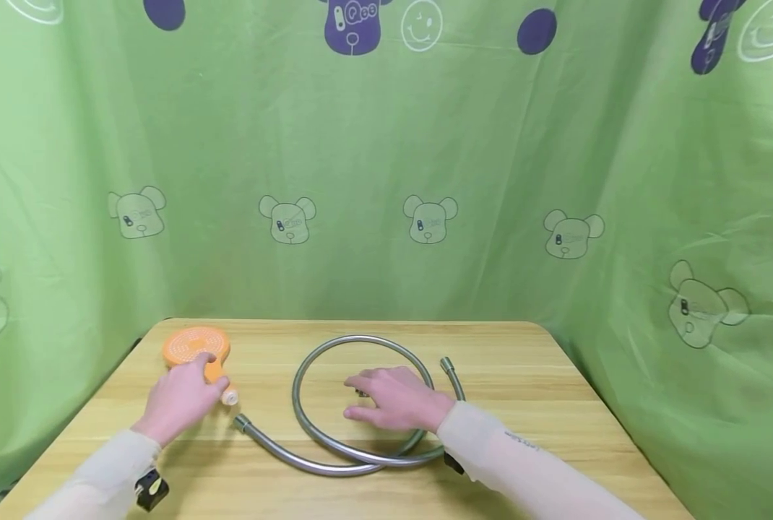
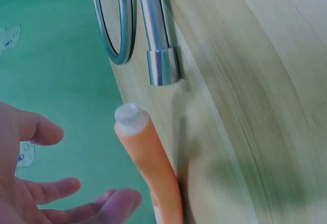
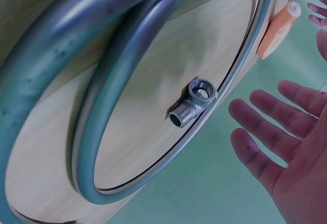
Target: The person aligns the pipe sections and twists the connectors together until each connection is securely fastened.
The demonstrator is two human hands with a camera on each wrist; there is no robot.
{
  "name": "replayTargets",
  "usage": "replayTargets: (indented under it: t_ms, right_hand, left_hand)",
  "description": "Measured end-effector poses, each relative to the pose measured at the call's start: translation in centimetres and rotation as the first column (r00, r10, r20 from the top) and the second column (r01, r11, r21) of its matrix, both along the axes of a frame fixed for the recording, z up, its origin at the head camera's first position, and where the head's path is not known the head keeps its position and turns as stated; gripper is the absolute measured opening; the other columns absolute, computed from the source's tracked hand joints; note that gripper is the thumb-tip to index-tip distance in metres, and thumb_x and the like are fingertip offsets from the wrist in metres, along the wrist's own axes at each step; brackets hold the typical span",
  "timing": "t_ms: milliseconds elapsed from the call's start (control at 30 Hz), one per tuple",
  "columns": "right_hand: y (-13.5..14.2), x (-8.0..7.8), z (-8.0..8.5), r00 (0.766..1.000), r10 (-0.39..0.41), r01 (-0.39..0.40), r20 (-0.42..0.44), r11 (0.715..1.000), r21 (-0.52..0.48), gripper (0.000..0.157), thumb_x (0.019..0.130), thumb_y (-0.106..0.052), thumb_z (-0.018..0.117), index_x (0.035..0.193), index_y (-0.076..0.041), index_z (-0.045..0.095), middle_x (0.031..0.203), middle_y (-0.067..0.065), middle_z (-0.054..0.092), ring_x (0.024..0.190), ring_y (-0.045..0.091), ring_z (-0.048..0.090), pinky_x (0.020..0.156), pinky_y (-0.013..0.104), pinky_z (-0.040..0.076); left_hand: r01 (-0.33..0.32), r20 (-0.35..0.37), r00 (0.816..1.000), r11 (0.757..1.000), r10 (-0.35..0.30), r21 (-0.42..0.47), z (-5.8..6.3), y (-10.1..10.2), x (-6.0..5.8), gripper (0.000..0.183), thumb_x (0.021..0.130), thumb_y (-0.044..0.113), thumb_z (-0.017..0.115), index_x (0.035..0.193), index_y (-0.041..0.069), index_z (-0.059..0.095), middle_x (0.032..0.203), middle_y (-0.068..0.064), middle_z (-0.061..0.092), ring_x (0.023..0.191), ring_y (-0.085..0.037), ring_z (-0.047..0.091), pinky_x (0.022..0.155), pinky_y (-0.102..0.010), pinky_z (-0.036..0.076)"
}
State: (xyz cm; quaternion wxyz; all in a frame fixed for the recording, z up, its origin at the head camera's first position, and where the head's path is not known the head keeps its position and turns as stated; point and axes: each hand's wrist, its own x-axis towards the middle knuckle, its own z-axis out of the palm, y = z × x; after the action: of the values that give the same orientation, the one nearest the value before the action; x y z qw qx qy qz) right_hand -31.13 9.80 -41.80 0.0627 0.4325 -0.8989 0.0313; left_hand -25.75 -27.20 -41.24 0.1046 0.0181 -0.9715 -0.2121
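Note:
An orange shower head (image 1: 188,349) with a white handle end lies at the left of the wooden table. My left hand (image 1: 181,396) is over its handle, fingers spread and loosely bent; the left wrist view shows the fingers beside the orange handle (image 2: 153,157), not wrapped round it. A silver shower hose (image 1: 282,453) lies coiled in the middle. Over the coil hovers my right hand (image 1: 396,399), its fingers extended and holding nothing. Inside the loop sits a small threaded metal tee fitting (image 3: 190,106), mostly hidden under the right hand in the head view.
One hose end nut (image 1: 240,422) points toward the shower head handle, and the other hose end (image 1: 448,365) lies right of the coil. A green patterned curtain (image 1: 360,274) surrounds the wooden table (image 1: 536,361) at the back and sides.

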Motion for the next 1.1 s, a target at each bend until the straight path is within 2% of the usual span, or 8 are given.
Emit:
replayTargets:
  t_ms: [133, 200, 333, 433, 567, 667, 967, 1100]
  right_hand:
    - [-0.4, -0.1, -0.3, 1.000, 0.003, -0.003, 0.012, 1.000, 0.002, 0.068, 0.097, -0.069, 0.042, 0.142, -0.021, 0.056, 0.139, 0.003, 0.063, 0.110, 0.018, 0.068, 0.096, 0.040, 0.056]
    - [-0.6, -0.1, -0.4, 1.000, 0.004, -0.004, 0.012, 1.000, 0.003, 0.068, 0.097, -0.070, 0.041, 0.142, -0.021, 0.056, 0.140, 0.003, 0.062, 0.114, 0.019, 0.067, 0.097, 0.040, 0.056]
    - [-0.9, -0.1, -0.5, 1.000, -0.002, 0.002, 0.010, 1.000, 0.006, 0.065, 0.097, -0.067, 0.045, 0.143, -0.022, 0.056, 0.142, 0.004, 0.060, 0.123, 0.023, 0.063, 0.100, 0.042, 0.054]
    - [-1.0, 0.0, -0.5, 1.000, -0.009, 0.008, 0.011, 1.000, 0.009, 0.066, 0.097, -0.066, 0.047, 0.145, -0.022, 0.053, 0.143, 0.005, 0.059, 0.124, 0.024, 0.062, 0.100, 0.043, 0.054]
    - [-1.1, 0.0, -0.7, 1.000, -0.018, 0.017, 0.021, 1.000, 0.015, 0.070, 0.097, -0.067, 0.046, 0.152, -0.024, 0.043, 0.145, 0.005, 0.057, 0.125, 0.025, 0.061, 0.102, 0.044, 0.053]
    - [-1.2, 0.0, -0.8, 0.999, -0.024, 0.023, 0.036, 1.000, 0.017, 0.073, 0.097, -0.068, 0.044, 0.156, -0.027, 0.037, 0.148, 0.004, 0.054, 0.127, 0.025, 0.059, 0.103, 0.046, 0.052]
    - [-1.6, 0.0, -1.0, 0.999, -0.003, 0.001, 0.052, 0.999, 0.032, 0.077, 0.095, -0.073, 0.041, 0.155, -0.025, 0.039, 0.151, 0.004, 0.051, 0.129, 0.026, 0.058, 0.104, 0.047, 0.051]
    - [-1.9, 0.0, -1.1, 0.998, 0.001, -0.003, 0.066, 0.999, 0.043, 0.077, 0.094, -0.073, 0.042, 0.154, -0.026, 0.040, 0.153, 0.005, 0.049, 0.133, 0.027, 0.055, 0.106, 0.049, 0.049]
  left_hand:
    - [-0.018, 0.030, 0.999, 1.000, 0.018, 0.000, -0.4, -0.9, -0.4, 0.071, 0.094, 0.041, 0.061, 0.143, -0.008, 0.043, 0.110, -0.031, 0.067, 0.076, -0.032, 0.064, 0.065, -0.049, 0.053]
    - [-0.028, 0.071, 0.997, 0.999, 0.026, 0.036, -0.6, -1.3, -0.7, 0.075, 0.095, 0.042, 0.060, 0.146, -0.009, 0.039, 0.115, -0.032, 0.066, 0.078, -0.033, 0.065, 0.068, -0.050, 0.053]
    - [-0.069, 0.188, 0.981, 0.985, 0.038, 0.158, -1.2, -1.9, -1.2, 0.080, 0.097, 0.043, 0.056, 0.152, -0.007, 0.027, 0.081, -0.017, 0.066, 0.061, -0.024, 0.062, 0.059, -0.036, 0.048]
    - [-0.087, 0.222, 0.975, 0.956, 0.023, 0.279, -1.6, -2.2, -1.5, 0.078, 0.099, 0.037, 0.056, 0.155, -0.006, 0.021, 0.080, -0.015, 0.063, 0.056, -0.020, 0.060, 0.058, -0.034, 0.052]
    - [-0.093, 0.225, 0.974, 0.883, -0.015, 0.459, -2.1, -2.3, -1.8, 0.078, 0.098, 0.025, 0.057, 0.156, -0.007, 0.014, 0.090, -0.023, 0.061, 0.062, -0.023, 0.065, 0.060, -0.037, 0.061]
    - [-0.115, 0.239, 0.971, 0.826, -0.024, 0.551, -2.6, -2.4, -2.1, 0.079, 0.098, 0.021, 0.057, 0.157, -0.005, 0.010, 0.084, -0.022, 0.058, 0.064, -0.025, 0.068, 0.062, -0.039, 0.063]
    - [-0.138, 0.250, 0.964, 0.646, -0.084, 0.751, -4.5, -3.0, -3.5, 0.082, 0.100, 0.016, 0.056, 0.160, 0.003, 0.002, 0.099, -0.024, 0.058, 0.076, -0.027, 0.069, 0.073, -0.042, 0.063]
    - [-0.139, 0.248, 0.962, 0.582, -0.111, 0.801, -4.8, -3.0, -3.7, 0.082, 0.100, 0.016, 0.056, 0.161, 0.005, 0.002, 0.097, -0.020, 0.060, 0.076, -0.025, 0.068, 0.074, -0.042, 0.063]
